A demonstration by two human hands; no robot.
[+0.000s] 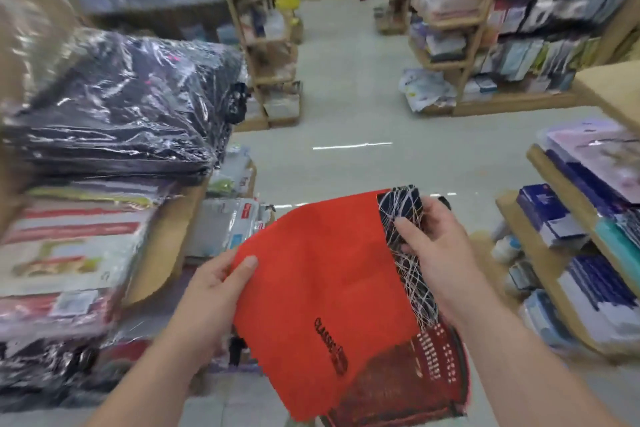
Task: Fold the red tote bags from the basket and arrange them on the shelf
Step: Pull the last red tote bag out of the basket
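Shop aisle on my feed, pale floor [346,107] running off between wooden racks of stationery, everything back there smeared by blur.

Down to the hands now. Left hand [211,291] pinches the left edge of the red tote bag [322,270], thumb pressed flat on the cloth, its fingers out of sight behind it. Right hand [440,250] is clamped on the bag's far side, thumb lying across a black panel [401,215] scribbled with thin white lines, fingers curled round its top edge.

Between the two hands the bag hangs spread in the air, low and centre in my view, its lower edge ragged against the floor. Writing on it: black capitals running sideways near the bottom, I read "CLASSIC" [327,336]; a second word sits beside it, too blurred for me to make out.

Just under the bag, lower right, sits the red basket [398,388], its perforated wall showing rows of small slots. The bag covers part of its mouth.

Moving outward. On my left, a wooden shelf [166,229] carries a tall stack of dark goods in shiny clear wrap [114,104], with flat red-and-white packs [69,229] below. On my right, another wooden shelf [540,253] holds blue packs [543,215] and a pinkish one [595,149] above. Labels on all of these are unreadable.
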